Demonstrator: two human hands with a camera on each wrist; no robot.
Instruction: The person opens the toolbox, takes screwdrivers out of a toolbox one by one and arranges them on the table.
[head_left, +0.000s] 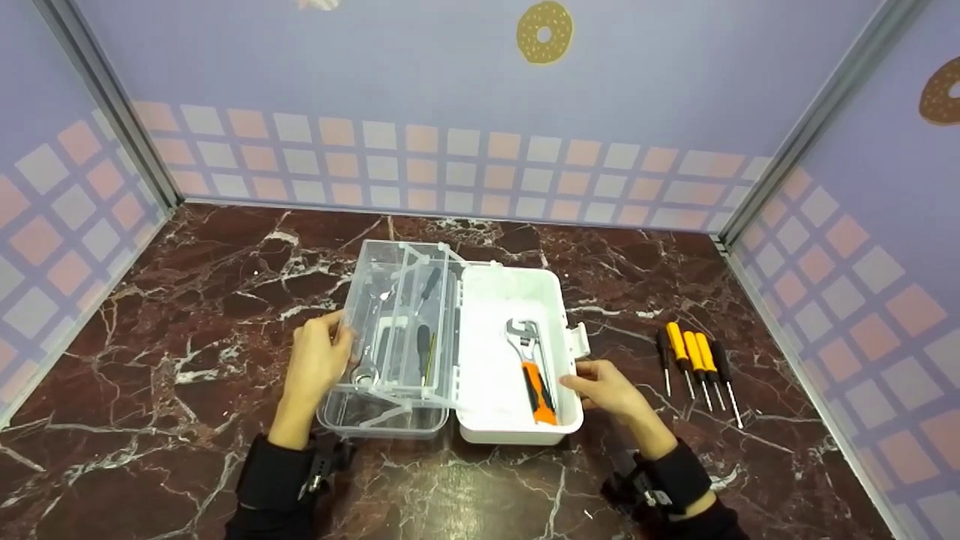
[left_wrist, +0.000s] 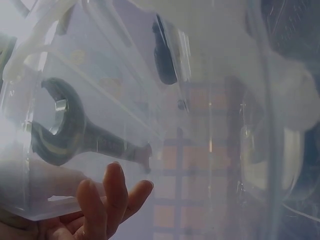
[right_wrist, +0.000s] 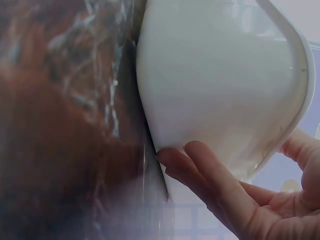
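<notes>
A toolbox with a white base (head_left: 487, 431) stands opened out, its clear lid (head_left: 382, 421) swung to the left. Above the lid, a clear tray (head_left: 360, 300) on folding arms carries a wrench (head_left: 365, 373) and dark-handled tools. My left hand (head_left: 319, 356) holds the tray's left side; in the left wrist view its fingers (left_wrist: 115, 192) curl up beside the wrench seen through the plastic. With the thumb at the rim and fingers (right_wrist: 210, 170) against the outer wall, my right hand (head_left: 611, 386) grips the base's right side. Inside the base lies an orange-handled adjustable wrench (head_left: 536, 390).
Several screwdrivers (head_left: 705, 356) with yellow or black handles lie side by side to the right on the dark marbled table (head_left: 187, 345). A white latch (head_left: 579, 340) juts from the base's right side. Patterned panels (head_left: 450, 157) enclose the table at back and sides.
</notes>
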